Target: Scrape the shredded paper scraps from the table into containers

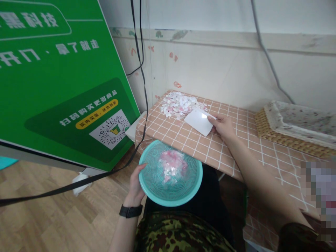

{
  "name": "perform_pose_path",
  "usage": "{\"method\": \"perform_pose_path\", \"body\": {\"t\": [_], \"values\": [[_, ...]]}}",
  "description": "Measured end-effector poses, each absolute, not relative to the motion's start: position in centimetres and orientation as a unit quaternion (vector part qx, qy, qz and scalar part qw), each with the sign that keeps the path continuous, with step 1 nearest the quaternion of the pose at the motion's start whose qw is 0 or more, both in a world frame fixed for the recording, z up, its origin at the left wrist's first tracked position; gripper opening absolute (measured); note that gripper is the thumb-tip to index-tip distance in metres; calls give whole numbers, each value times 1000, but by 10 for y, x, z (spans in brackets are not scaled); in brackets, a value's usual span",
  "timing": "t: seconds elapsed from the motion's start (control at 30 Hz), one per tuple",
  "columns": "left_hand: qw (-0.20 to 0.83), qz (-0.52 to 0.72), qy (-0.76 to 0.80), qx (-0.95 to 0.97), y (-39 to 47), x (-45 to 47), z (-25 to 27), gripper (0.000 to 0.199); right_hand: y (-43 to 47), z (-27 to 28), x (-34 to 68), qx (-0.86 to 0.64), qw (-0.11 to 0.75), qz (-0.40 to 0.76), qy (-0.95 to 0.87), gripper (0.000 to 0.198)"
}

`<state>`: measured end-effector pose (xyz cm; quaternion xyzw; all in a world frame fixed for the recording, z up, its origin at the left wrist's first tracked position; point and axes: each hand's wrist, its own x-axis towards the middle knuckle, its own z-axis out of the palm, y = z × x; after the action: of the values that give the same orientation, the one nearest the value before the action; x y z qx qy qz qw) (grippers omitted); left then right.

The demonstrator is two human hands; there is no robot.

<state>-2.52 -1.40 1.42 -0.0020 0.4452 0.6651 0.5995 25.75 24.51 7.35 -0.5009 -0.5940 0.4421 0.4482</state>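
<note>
My left hand (137, 183) grips the left rim of a turquoise plastic colander (193, 183), held just below the table's front edge. Pink and white scraps (172, 164) lie in the bottom of the colander. Between the thumb and fingers of my right hand (222, 125) is a white card (199, 121), tilted over the tabletop. Its far edge is close to a heap of white and pinkish scraps (181, 104) at the table's back left corner; whether it touches them I cannot tell.
The table wears a brown checked cloth (168, 131). On its right stands a lined wicker basket (296, 129). A big green cabinet (52, 87) rises at left, with black straps (144, 87) hanging beside it. White crumpled paper (81, 183) lies on the wooden floor.
</note>
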Motion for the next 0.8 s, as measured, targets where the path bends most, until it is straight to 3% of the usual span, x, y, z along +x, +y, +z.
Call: {"method": "perform_pose_path", "body": {"t": [0.13,0.27,0.8], "values": [[602,663,445,-8,-14,-25,15,13,245,70,249,-480,417,444,-631,55],[599,667,444,-12,-16,-27,15,12,244,72,252,-454,378,485,-644,43],[591,665,456,-15,-16,-33,18,12,241,72,242,-446,409,489,-628,50]]}}
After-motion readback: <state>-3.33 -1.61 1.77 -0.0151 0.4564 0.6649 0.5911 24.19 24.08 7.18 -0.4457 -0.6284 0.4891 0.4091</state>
